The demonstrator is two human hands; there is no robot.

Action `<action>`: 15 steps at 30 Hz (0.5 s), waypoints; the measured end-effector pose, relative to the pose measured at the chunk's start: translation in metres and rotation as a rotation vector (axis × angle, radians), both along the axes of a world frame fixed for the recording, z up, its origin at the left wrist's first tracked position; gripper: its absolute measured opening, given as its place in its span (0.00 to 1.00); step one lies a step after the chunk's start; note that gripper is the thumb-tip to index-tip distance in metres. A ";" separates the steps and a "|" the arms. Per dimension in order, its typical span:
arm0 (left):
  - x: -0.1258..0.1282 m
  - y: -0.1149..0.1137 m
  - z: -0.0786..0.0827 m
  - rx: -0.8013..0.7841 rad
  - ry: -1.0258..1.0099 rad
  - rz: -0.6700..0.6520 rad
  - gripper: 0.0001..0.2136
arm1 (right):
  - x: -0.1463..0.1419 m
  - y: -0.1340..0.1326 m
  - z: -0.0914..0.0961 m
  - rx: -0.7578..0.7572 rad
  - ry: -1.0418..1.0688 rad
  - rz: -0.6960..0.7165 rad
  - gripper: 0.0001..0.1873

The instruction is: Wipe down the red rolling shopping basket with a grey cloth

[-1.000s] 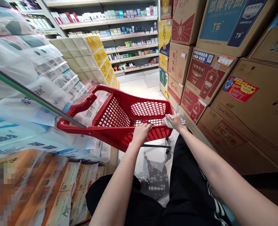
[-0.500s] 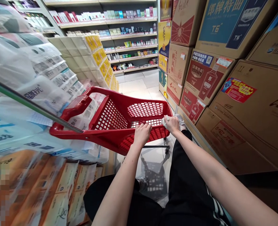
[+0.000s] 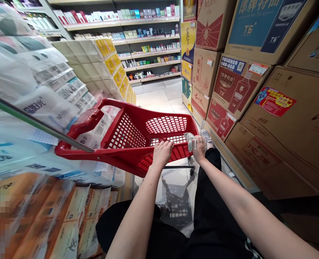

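Note:
A red plastic shopping basket (image 3: 129, 133) on a wheeled frame is tilted up in front of me in a shop aisle. My left hand (image 3: 162, 152) is closed over the basket's near rim. My right hand (image 3: 199, 147) is closed on a crumpled grey-white cloth (image 3: 189, 140) and presses it against the rim at the basket's right corner. The basket's red handle (image 3: 84, 122) points left, against packs of tissue. My black-trousered legs and a grey shoe (image 3: 205, 136) show below the basket.
Stacked packs of tissue paper (image 3: 40, 104) fill the left side, with a metal rail (image 3: 37, 124) across them. Large cardboard cartons (image 3: 256, 82) are piled on the right. Shelves of small goods (image 3: 148, 43) stand at the aisle's far end, beyond tiled floor (image 3: 159, 97).
My right hand with the cloth has slid a little left and down along the rim. The basket has shifted slightly left; my left hand keeps its grip.

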State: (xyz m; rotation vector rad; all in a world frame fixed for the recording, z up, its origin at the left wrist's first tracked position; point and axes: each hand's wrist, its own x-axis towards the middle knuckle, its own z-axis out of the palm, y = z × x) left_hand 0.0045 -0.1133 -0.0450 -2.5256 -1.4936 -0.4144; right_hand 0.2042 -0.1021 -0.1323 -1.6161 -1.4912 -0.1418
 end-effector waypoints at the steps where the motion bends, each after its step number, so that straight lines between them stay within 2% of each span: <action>1: 0.001 0.000 0.000 0.002 -0.006 0.004 0.15 | 0.003 0.003 -0.002 0.017 0.063 -0.036 0.18; 5: 0.004 -0.001 0.000 0.000 -0.023 0.013 0.15 | 0.009 0.011 -0.006 0.063 0.365 -0.236 0.20; 7: 0.003 -0.001 -0.001 -0.001 -0.020 0.013 0.15 | 0.009 0.010 -0.005 0.063 0.452 -0.256 0.19; 10: 0.001 -0.001 0.000 -0.002 -0.016 0.010 0.15 | 0.002 0.002 -0.003 0.092 0.476 -0.239 0.18; 15: 0.001 0.000 0.001 -0.011 -0.021 0.007 0.15 | -0.017 -0.003 -0.008 0.091 0.504 -0.291 0.19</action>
